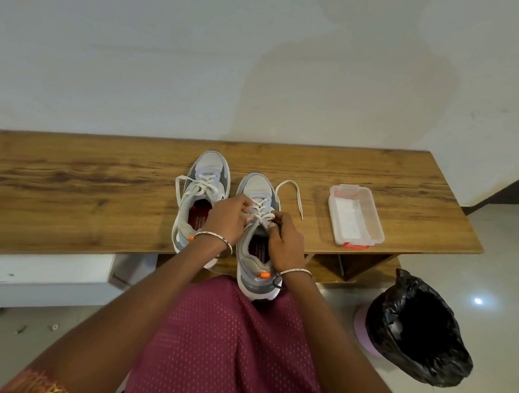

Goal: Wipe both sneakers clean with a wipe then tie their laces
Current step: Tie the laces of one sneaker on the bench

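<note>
My left hand and right hand each pinch the laces of the near sneaker, whose heel juts past the bench edge toward me. A hard tug could tip it off. At its 10 o'clock the other sneaker lies untied. A loose lace end trails toward 2 o'clock and could pull through.

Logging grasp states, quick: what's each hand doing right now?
Left hand: pinching the laces of the nearer sneaker.
Right hand: pinching the same laces.
</note>
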Available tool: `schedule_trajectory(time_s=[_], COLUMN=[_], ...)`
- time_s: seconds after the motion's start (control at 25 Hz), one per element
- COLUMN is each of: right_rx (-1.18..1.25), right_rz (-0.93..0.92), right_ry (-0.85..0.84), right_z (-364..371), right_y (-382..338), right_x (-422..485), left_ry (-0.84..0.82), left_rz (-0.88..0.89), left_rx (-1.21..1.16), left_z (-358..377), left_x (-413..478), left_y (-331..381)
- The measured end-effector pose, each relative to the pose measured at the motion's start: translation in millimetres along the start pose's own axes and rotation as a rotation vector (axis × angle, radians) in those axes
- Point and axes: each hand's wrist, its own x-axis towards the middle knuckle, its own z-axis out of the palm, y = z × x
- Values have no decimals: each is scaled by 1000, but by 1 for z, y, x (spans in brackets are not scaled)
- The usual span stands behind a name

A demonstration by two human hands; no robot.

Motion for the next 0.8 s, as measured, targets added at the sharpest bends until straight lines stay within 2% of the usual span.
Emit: schedule_trajectory(time_s=[0.16,0.36,0.56,0.8], right_rx=[11,-13,-69,-70], right_rz=[6,-4,-45,-23], right_ry=[1,20,44,33], right_z=[0,3,5,5], right_y=[0,1,1,2], right_x=[0,-1,-2,0], left_ry=[13,-5,-60,45], left_rz=[-42,18,-36,-59], left_rx=[77,248,166,16], left_z=[5,10,8,13], left_x=[1,1,7,2], left_y=[1,4,2,-5])
